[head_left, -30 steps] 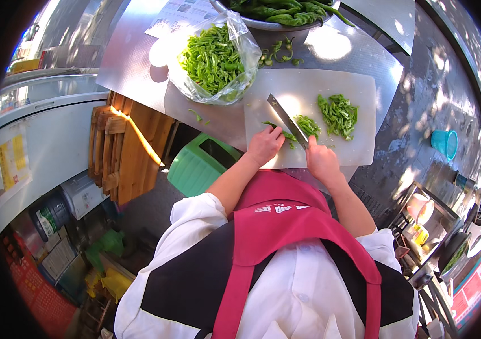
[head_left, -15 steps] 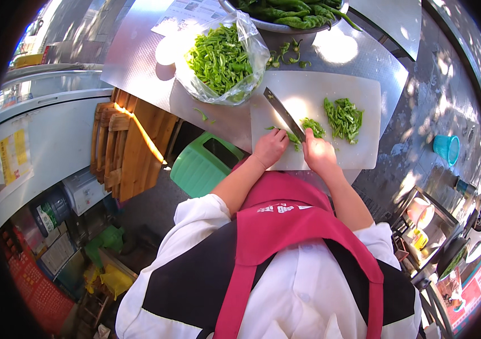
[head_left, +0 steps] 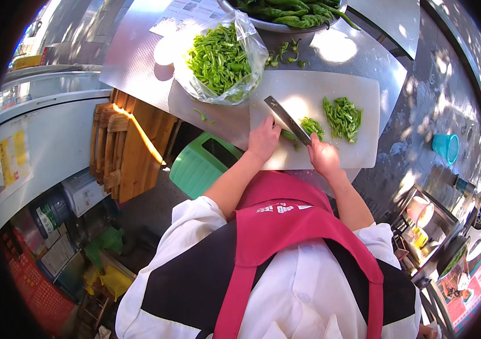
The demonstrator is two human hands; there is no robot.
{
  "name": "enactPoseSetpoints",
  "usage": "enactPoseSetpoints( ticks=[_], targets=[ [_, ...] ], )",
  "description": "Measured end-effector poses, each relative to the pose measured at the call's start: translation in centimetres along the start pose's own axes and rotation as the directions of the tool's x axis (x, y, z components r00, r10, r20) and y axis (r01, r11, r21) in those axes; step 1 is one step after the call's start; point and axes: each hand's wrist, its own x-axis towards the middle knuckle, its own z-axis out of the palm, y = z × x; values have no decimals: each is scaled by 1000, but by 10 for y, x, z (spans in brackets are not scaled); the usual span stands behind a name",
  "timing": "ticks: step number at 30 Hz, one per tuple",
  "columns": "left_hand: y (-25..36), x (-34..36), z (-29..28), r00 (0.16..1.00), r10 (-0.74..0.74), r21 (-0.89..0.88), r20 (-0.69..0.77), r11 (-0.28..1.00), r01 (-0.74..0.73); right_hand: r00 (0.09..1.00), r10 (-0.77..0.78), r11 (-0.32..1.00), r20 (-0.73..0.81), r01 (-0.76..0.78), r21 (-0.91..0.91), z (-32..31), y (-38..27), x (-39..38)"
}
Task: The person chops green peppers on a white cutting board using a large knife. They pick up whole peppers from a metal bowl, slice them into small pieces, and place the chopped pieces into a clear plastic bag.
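Observation:
My right hand (head_left: pixel 324 156) grips the handle of a kitchen knife (head_left: pixel 285 114), its broad dark blade slanting to the far left across the white cutting board (head_left: pixel 359 150). Left of the blade, my left hand (head_left: pixel 264 139) rests with curled fingers on a green pepper (head_left: pixel 289 136), mostly hidden by hand and blade. Just right of the blade lies a small heap of cut pepper (head_left: pixel 312 127). A larger pile of pepper strips (head_left: pixel 343 119) sits farther right on the board. Beyond my left hand stands a clear plastic bag (head_left: pixel 256 52) full of sliced green pepper (head_left: pixel 218 59).
A metal bowl (head_left: pixel 285 26) of whole green peppers (head_left: pixel 285 11) stands at the far edge of the metal table (head_left: pixel 138 51). Pepper stems (head_left: pixel 291 52) lie near it. A green stool (head_left: pixel 195 166) and folded wooden chairs (head_left: pixel 138 147) are at the left; a turquoise bucket (head_left: pixel 446 148) is on the right.
My left hand has shifted away from me and slightly left along the board. My right hand and the knife have moved slightly right and toward me. The cut piles look the same.

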Motion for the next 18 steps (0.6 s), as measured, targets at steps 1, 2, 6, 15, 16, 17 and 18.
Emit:
enactPoseSetpoints(
  ticks=[1,2,6,15,16,17,18],
  targets=[
    [-4,-2,5,1000,6,33,22,999,-7,1000,-3,1000,6,3,-21,-6,-1,1],
    [-4,-3,7,1000,-1,41,28,999,0,1000,-12,999,1,12,-33,-10,-1,3],
    [5,-3,15,999,-25,27,26,999,24,999,-43,995,-21,41,-92,-34,-12,2],
    [12,-6,23,999,47,-17,-17,999,-47,999,20,997,-43,-23,-74,2,-19,-8],
    [13,-7,22,998,66,-13,-20,998,-66,996,18,999,-86,-21,-35,16,-15,-6],
    [13,-9,23,998,57,-21,-17,998,-57,998,21,999,-60,-24,-47,11,-19,-2],
    [11,-11,25,999,50,-29,-15,998,-50,999,26,998,-36,-28,-58,-1,-25,4]
  ],
)
